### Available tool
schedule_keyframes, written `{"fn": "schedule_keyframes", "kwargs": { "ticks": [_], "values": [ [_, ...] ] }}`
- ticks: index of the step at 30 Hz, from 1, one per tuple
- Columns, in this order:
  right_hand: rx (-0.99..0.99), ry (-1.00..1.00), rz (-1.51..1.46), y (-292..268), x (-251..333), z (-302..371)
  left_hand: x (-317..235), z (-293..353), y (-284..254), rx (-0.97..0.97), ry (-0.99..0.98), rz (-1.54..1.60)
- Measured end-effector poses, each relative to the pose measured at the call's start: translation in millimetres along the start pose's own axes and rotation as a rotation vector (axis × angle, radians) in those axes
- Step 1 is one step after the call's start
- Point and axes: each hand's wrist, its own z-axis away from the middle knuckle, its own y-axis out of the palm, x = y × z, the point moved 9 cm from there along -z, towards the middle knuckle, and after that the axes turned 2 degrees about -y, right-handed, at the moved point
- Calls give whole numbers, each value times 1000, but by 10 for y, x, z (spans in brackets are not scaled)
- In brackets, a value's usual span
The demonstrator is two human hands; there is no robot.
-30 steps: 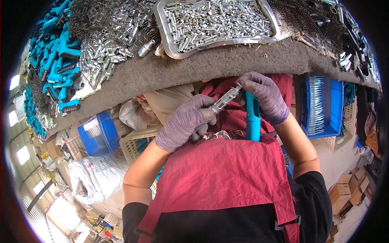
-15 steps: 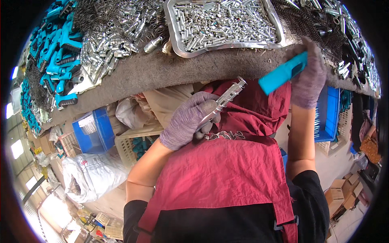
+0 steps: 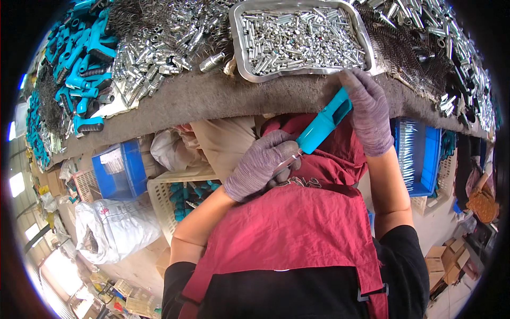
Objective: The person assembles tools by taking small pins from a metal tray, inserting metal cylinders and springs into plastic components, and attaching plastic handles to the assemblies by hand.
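Observation:
My left hand (image 3: 260, 165), in a purple knitted glove, is closed around a slotted silver metal bar; only a little of it shows at the fingertips. My right hand (image 3: 369, 114), gloved alike, grips the upper end of a teal plastic casing (image 3: 319, 127) with a long opening in its side. The casing's lower end meets the bar at my left fingers and hides the bar's toothed end. Both hands are above my red apron (image 3: 287, 228), before the cloth-covered bench edge (image 3: 202, 98). Beyond them stands a metal tray (image 3: 240, 53) of small silver pins.
Teal handles (image 3: 87, 58), dark springs (image 3: 133, 21) and silver fittings (image 3: 154, 64) lie heaped on the bench's left; more springs and metal parts are on the right. Below are blue bins (image 3: 135, 173), a cream crate (image 3: 162, 204) and a white sack (image 3: 117, 228).
My right hand has moved left and down, bringing the teal casing over the exposed end of the metal bar. My left hand has shifted slightly right, still holding the bar.

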Motion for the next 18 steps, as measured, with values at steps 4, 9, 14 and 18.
{"fn": "schedule_keyframes", "kwargs": {
  "ticks": [4, 9, 14, 18],
  "values": [
    [26, -160, 695, 14, 112, 61, 50, 15, -58, -41, 13, 10],
    [95, -303, 684, 171, 326, 43, -74, 70, -98, -121, 290, -12],
    [155, -347, 745, 530, 254, 144, -164, 55, -31, -58, 380, 154],
    [195, -387, 769, 656, 324, 123, -206, 55, 97, 128, 340, 173]
  ]
}}
